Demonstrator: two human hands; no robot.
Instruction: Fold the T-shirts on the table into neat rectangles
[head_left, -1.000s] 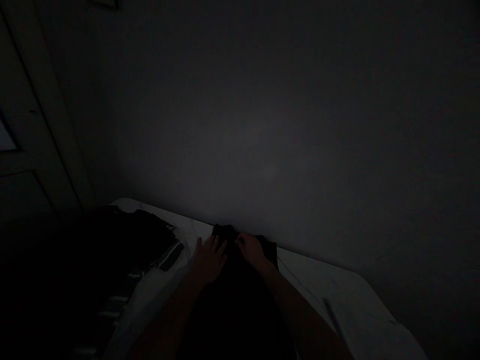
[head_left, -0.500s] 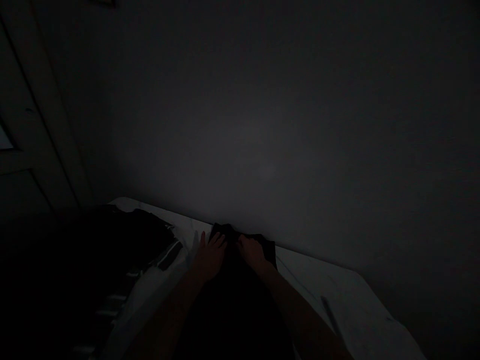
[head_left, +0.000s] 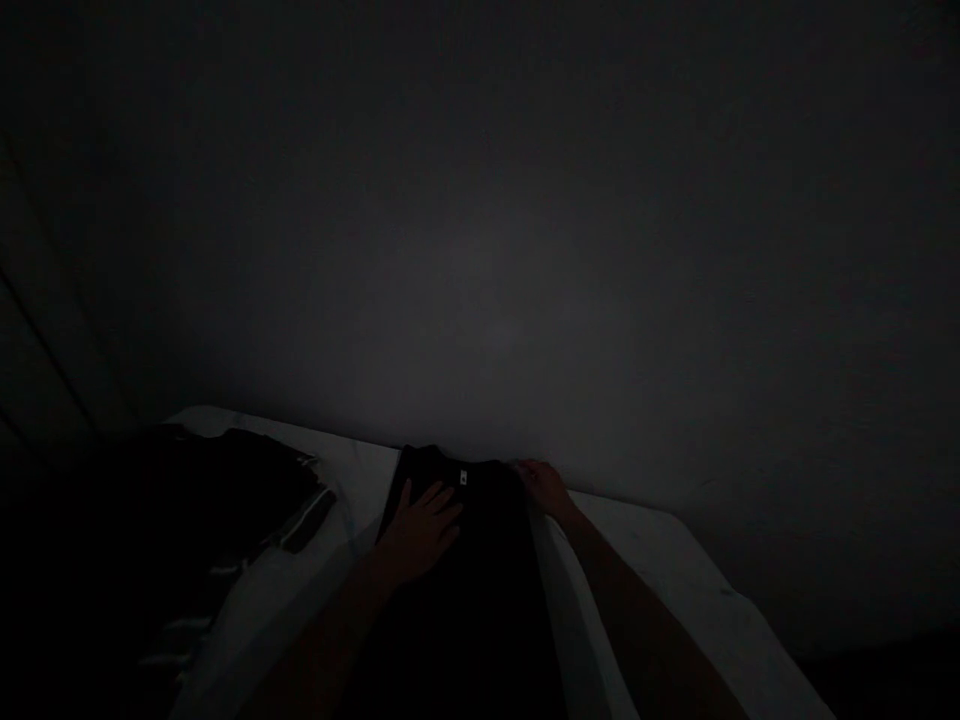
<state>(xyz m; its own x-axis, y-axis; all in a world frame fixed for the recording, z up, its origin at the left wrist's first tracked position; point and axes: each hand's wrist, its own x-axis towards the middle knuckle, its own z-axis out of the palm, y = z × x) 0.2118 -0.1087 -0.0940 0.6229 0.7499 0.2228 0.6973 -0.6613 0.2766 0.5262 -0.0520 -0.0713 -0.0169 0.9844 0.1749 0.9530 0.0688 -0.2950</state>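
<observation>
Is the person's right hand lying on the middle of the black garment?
No: the right hand is at the far right edge of the black garment.

A dark garment with pale stripes (head_left: pixel 217 490) lies on a white sheet (head_left: pixel 660 570) beside a grey wall (head_left: pixel 480 250).

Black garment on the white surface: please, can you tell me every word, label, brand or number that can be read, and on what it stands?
No text can be read. The black garment has one small pale label at its top edge, too small and dark to read.
</observation>
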